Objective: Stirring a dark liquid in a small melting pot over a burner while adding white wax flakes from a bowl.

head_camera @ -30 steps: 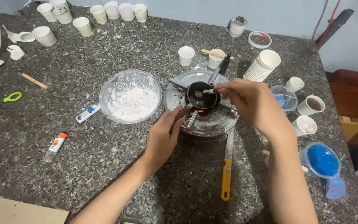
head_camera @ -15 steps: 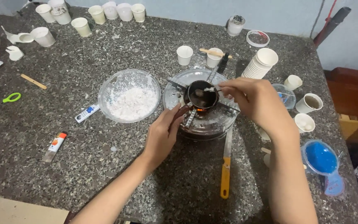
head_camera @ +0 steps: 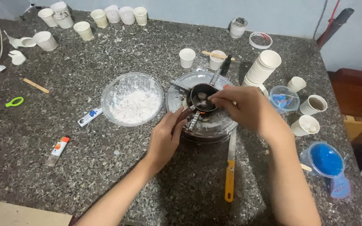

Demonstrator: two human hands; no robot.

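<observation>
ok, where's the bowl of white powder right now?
Head view: clear bowl of white powder sits left of centre on the table, just left of the small dark pot.

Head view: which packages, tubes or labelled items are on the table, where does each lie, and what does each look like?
White tube with blue label: flat, just left of the clear bowl of white powder.
Tube with orange and white label: flat near the table's front left, silvery crimped end toward the edge.
Tape roll: white ring, far side, behind the stack of paper cups.
No screens or signs visible.
</observation>
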